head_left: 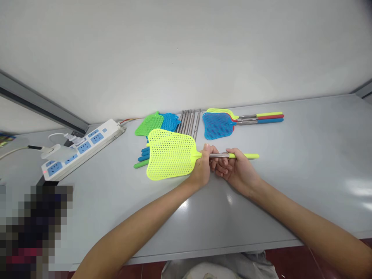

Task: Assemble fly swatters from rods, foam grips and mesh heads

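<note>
Both of my hands grip one yellow fly swatter with a metal shaft and a yellow handle, held above the table. My left hand is closed around the shaft just past the perforated head. On the handle end, my right hand pinches where the yellow grip meets the metal. Behind it lie loose swatter heads, a green one and a blue one. Several metal rods rest side by side next to them. Blue and green handles are partly hidden under the yellow head.
Swatters with handles attached, a blue one on top of red and yellow ones, lie at the back right. A white power strip with plugs and cables sits at the left. A wall borders the grey table.
</note>
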`<state>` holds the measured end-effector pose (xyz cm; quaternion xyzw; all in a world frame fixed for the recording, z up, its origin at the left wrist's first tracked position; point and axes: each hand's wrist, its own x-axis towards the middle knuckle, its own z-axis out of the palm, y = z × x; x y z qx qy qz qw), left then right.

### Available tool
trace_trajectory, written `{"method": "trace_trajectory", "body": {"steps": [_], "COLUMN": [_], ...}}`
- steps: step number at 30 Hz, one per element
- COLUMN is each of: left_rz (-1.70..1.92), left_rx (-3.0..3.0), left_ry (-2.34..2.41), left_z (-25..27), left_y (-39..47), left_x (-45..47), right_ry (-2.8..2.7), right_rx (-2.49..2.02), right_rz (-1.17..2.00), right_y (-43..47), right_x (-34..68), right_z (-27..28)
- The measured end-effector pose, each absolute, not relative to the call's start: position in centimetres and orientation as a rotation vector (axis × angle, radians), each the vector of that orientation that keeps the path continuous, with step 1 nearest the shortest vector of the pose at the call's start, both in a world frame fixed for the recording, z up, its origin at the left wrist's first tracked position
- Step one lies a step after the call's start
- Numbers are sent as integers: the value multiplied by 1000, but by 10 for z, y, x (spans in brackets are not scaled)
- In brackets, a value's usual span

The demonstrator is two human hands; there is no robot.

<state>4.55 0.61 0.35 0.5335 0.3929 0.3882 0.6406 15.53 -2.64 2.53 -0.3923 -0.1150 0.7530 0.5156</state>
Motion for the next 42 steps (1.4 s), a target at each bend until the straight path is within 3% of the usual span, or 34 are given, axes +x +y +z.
{"method": "trace_trajectory", "body": {"steps": [18,42], "left_rz": [1041,1033], "left_rx": [1044,1219], "left_ry": [848,1083], "left_z": [8,7], "left_y": [9,3], "left_x": [46,44], "right_ry": [-336,-481], "right_rx": [-1074,-859], "right_rz": [1643,1880], "right_y": [-27,-27], "right_x": [156,152], "right_z": [34,27]}}
